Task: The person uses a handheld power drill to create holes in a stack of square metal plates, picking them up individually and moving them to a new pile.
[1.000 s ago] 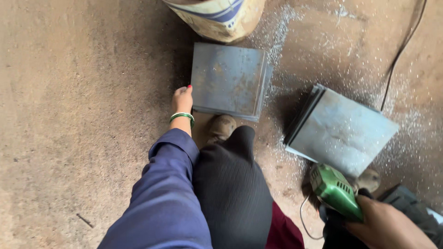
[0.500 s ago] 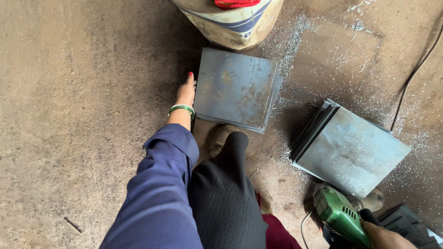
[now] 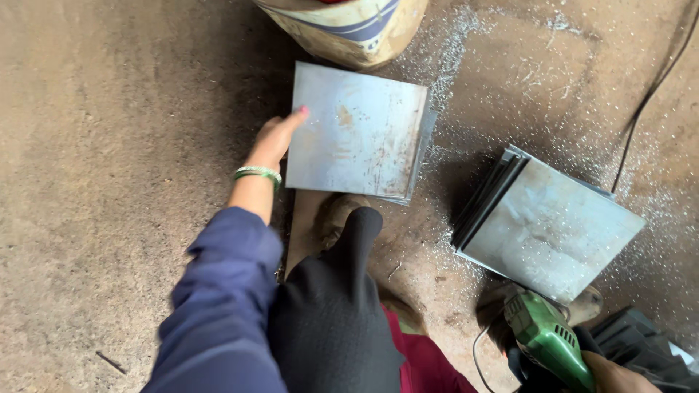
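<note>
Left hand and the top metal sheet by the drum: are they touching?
Touching. The head view shows the left hand with its fingertips laid on the left edge of the top metal sheet, no gap between them.

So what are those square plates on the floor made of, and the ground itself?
The square plates look like bare sheet metal, probably steel: grey, dull sheen, rusty spots, thin edges. The second stack looks the same. The floor seems to be rough concrete or packed earth, brown and grainy, dusted with pale filings.
</note>
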